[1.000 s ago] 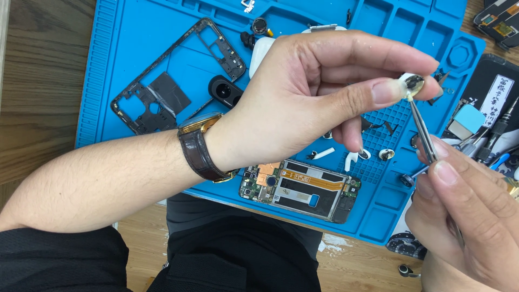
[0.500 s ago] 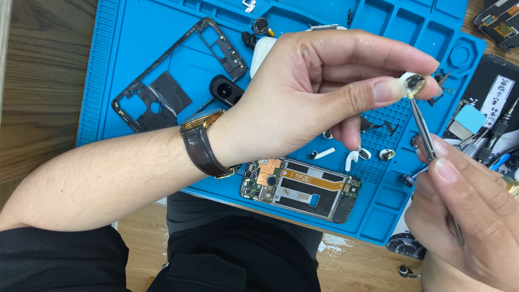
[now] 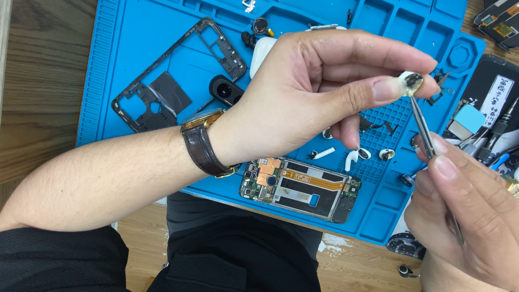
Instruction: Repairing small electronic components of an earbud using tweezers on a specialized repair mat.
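Left hand (image 3: 308, 97) is raised over the blue work mat (image 3: 135, 32), thumb and forefinger pinched tight on a small round part (image 3: 412, 82), pale with a dark centre. The other fingers are curled loosely underneath. The part sits at the fingertips, well above the mat, near the mat's right edge. It is too small to tell which way its face points.

Right hand (image 3: 470, 216), at lower right, has its fingers closed narrowly round a pair of metal tweezers (image 3: 424, 127). The tweezers' long axis runs steeply, slightly tilted: tips up and a little left, handle down and right into the hand. The tips meet the small round part from below, at its lower edge. Whether they grip it or only touch it cannot be told.

A brown leather watch (image 3: 203, 146) with a gold case is on the left wrist.

On the mat:
- black phone frame (image 3: 173, 75) at upper left, long axis running diagonally
- opened phone body (image 3: 300, 186) with exposed boards, near the front edge, lying roughly crosswise, tilted down to the right
- white earbud pieces (image 3: 357, 156) just beyond the phone body
- white case (image 3: 262, 51) partly hidden behind the left hand

Tools and spare parts crowd the right margin, off the mat.
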